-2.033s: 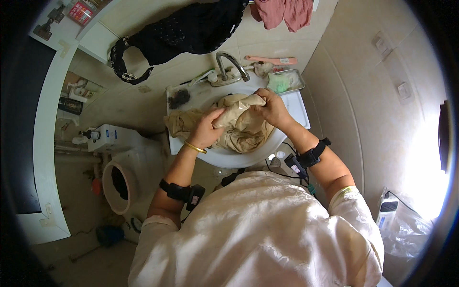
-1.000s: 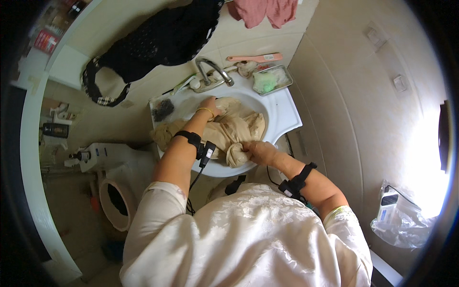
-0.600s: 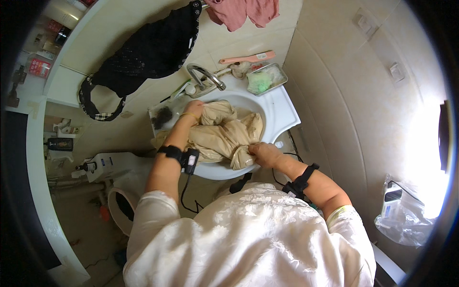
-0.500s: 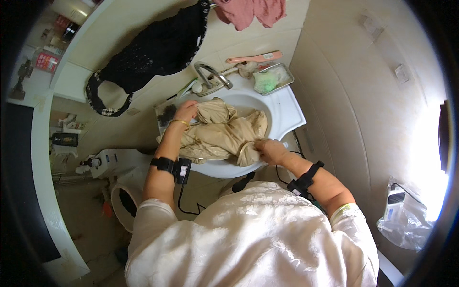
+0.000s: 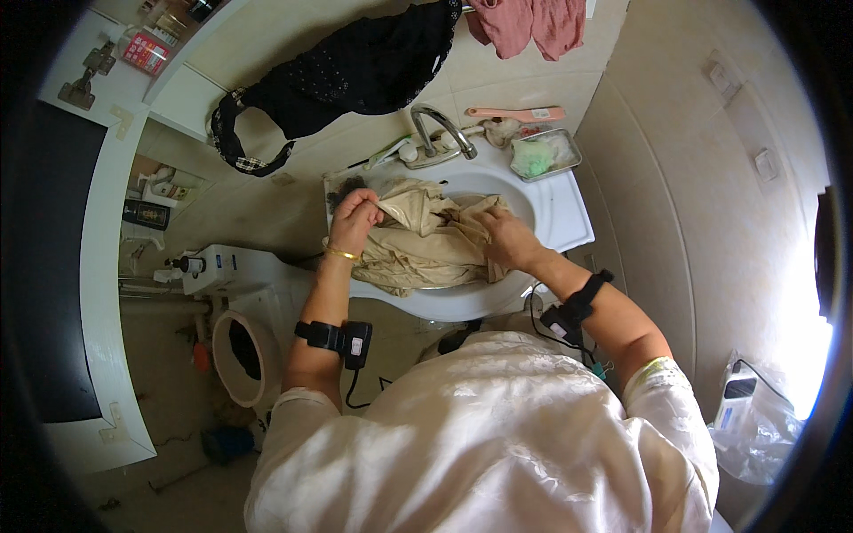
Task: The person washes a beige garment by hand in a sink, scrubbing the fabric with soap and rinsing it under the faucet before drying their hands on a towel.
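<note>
A khaki garment (image 5: 409,253) lies bunched across the white washbasin (image 5: 562,211), part of it over the left rim. At its upper left, my left hand (image 5: 355,220) is closed, pinching a fold and holding it raised. Toward the basin's right side, my right hand (image 5: 508,238) presses into the cloth with its fingers curled around it; the fingertips are partly hidden in the folds. A chrome faucet (image 5: 440,133) arches over the basin just beyond the garment. No water shows coming from the spout.
A metal tray (image 5: 569,163) with a green bundle sits at the basin's back right corner, near a pink-handled brush (image 5: 515,115). Black clothing (image 5: 355,71) and a pink cloth (image 5: 533,22) hang above. A toilet (image 5: 231,266) and beige bucket (image 5: 228,377) stand left.
My right hand has shifted from the garment's near right end to farther up on it. The fold in my left hand is drawn tighter. The whole view has moved slightly.
</note>
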Motion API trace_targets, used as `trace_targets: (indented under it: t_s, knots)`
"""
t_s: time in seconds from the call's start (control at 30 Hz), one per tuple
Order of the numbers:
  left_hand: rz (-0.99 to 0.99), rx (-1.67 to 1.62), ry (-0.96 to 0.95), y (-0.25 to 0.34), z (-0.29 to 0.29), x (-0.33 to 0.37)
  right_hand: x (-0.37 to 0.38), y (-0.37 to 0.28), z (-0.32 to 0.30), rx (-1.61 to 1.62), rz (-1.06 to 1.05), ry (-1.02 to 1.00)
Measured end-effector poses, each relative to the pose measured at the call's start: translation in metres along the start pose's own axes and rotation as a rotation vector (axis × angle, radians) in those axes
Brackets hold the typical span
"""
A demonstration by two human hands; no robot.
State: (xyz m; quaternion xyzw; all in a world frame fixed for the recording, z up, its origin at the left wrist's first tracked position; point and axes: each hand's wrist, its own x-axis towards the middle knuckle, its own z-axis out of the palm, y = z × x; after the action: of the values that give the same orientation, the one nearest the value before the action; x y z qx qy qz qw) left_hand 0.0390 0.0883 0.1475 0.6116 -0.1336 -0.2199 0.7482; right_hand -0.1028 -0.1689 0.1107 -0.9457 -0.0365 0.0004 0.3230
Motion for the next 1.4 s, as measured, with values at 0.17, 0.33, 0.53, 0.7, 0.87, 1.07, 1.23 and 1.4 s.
trace_targets:
  t_s: [0.17, 0.33, 0.53, 0.7, 0.87, 1.07, 1.23, 1.4]
  knots:
    - [0.018, 0.33, -0.108, 0.004, 0.029, -0.033, 0.036, -0.065, -0.007, 1.183, 0.529, -0.156]
    - [-0.171, 0.373, -0.391, -0.021, 0.032, -0.074, 0.033, -0.036, 0.048, 1.18, 0.506, -0.099]
    - [-0.231, 0.678, -0.423, -0.018, 0.018, -0.067, -0.001, -0.043, 0.02, 0.522, -0.113, 0.076]
    - [-0.133, 0.591, -0.197, -0.005, 0.023, -0.041, -0.022, -0.062, 0.009, 0.247, -0.31, 0.065]
    - [-0.271, 0.626, -0.311, 0.002, 0.066, -0.053, -0.026, -0.079, 0.014, 0.106, -0.465, 0.032]
    - [-0.509, -0.109, 0.31, -0.024, 0.048, -0.064, -0.024, -0.083, 0.033, 0.023, -0.564, -0.116]
    - [-0.262, -0.352, 0.299, -0.001, 0.011, -0.07, -0.014, -0.062, 0.046, 0.232, -0.438, -0.161]
    - [-0.029, -0.312, 0.207, 0.06, 0.012, -0.067, 0.012, -0.056, 0.047, 0.316, -0.284, -0.147]
